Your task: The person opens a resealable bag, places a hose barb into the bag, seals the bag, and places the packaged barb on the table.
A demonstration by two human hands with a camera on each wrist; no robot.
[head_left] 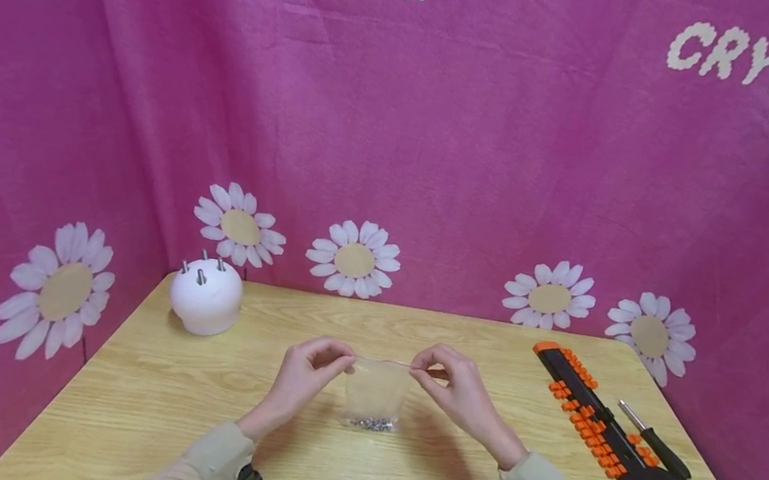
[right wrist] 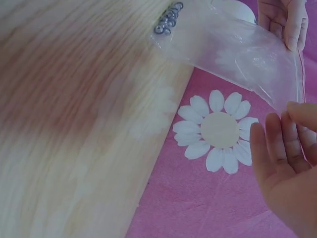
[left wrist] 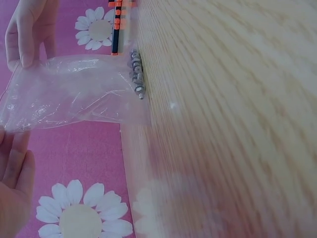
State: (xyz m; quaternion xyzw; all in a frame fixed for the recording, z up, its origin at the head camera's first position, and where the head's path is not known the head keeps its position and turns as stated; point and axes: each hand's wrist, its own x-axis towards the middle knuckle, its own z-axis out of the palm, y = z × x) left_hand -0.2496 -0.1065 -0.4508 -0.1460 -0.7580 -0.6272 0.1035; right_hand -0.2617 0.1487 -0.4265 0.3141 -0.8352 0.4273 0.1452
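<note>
A clear zip bag (head_left: 375,391) hangs upright between both hands over the middle of the table. Small metal screws or nuts (head_left: 372,423) lie gathered along its bottom; in the right wrist view some of these metal pieces (right wrist: 168,19) look ring-shaped. My left hand (head_left: 311,371) pinches the bag's top left corner between thumb and forefinger. At the top right corner, my right hand (head_left: 459,385) pinches it the same way. A red line runs along the top edge, and the plastic is stretched between the two grips.
A white rounded base (head_left: 206,298) with several upright metal studs stands at the back left of the wooden table (head_left: 153,420). To the right lie a black and orange rack (head_left: 592,426) with orange clips and a screwdriver (head_left: 655,441). A pink curtain (head_left: 452,160) borders the table.
</note>
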